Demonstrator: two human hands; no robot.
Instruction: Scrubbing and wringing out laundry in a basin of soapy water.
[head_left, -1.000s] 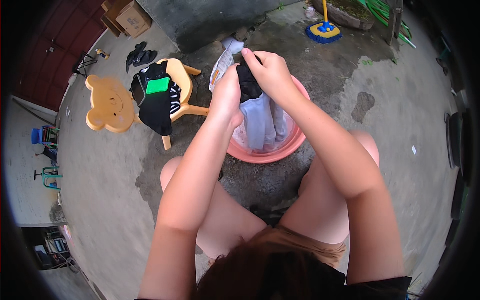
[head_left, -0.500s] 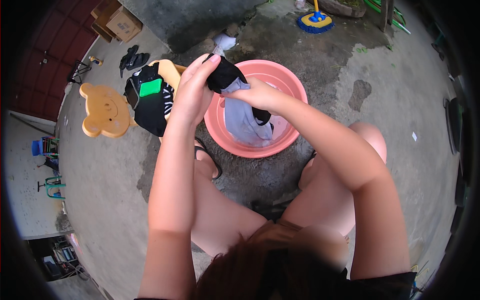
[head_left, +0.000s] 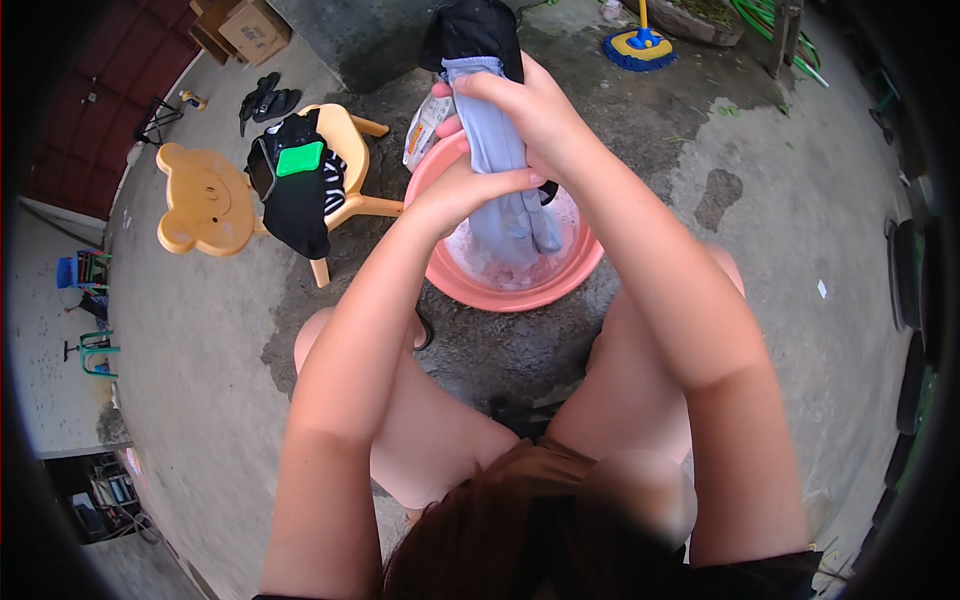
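Observation:
A wet garment (head_left: 495, 140), pale blue-grey with a black upper part, is held up lengthwise over a pink basin (head_left: 500, 296). Its lower end hangs into the sudsy water. My right hand (head_left: 545, 115) grips the cloth near the black part, fingertips showing on the far side. Lower down, my left hand (head_left: 465, 195) is closed on the pale part, its thumb laid across the front and its other fingers hidden behind.
Left of the basin stands a yellow bear-shaped child's chair (head_left: 210, 200) with black clothing (head_left: 295, 220) and a green thing (head_left: 299, 158) on it. A white packet (head_left: 425, 130) lies behind the basin. A blue-and-yellow mop (head_left: 640, 48) rests farther back.
The garment has been raised and stretched upward, its black part now higher. My right hand moved up along it, while my left hand shifted down and right to the lower cloth.

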